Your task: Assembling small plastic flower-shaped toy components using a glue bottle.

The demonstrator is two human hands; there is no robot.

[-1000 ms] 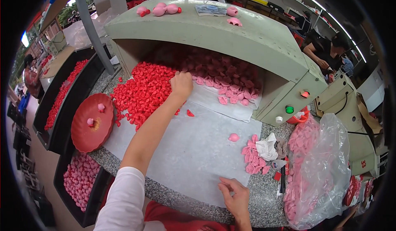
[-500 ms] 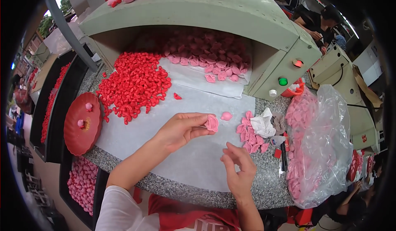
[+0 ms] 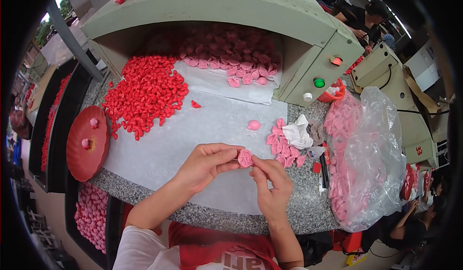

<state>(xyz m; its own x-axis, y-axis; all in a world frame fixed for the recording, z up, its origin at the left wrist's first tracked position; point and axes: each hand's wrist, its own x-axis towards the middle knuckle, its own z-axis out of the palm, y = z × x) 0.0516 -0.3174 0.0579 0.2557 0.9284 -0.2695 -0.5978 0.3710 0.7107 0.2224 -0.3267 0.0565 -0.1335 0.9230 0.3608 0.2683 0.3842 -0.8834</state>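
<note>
Between my two hands is a small pink hollow rubbery piece (image 3: 245, 158), its rimmed opening turned up. My left hand (image 3: 208, 166) pinches it from the left with thumb and fingertips. From the right, the closed thumb and forefinger of my right hand (image 3: 273, 185) meet its edge. Just beyond lies a rounded pink piece (image 3: 253, 124) on the white sheet (image 3: 212, 120). A small heap of pink hollow pieces (image 3: 284, 147) lies to its right. Far left on the sheet is a large pile of small red parts (image 3: 147, 91), with one loose red part (image 3: 195, 104) beside it.
A pale green box-shaped machine (image 3: 207, 12) covers many pink pieces at the back. A red scalloped dish (image 3: 77, 161) stands left, above a black bin of pink-and-red pieces (image 3: 91, 214). Right are a crumpled white cloth (image 3: 297, 131), a black pen (image 3: 325, 171) and a plastic bag (image 3: 376, 164).
My right hand has come up and left to the pink piece and closed at its edge. My left hand has brought the piece slightly nearer. The whole view has shifted a little.
</note>
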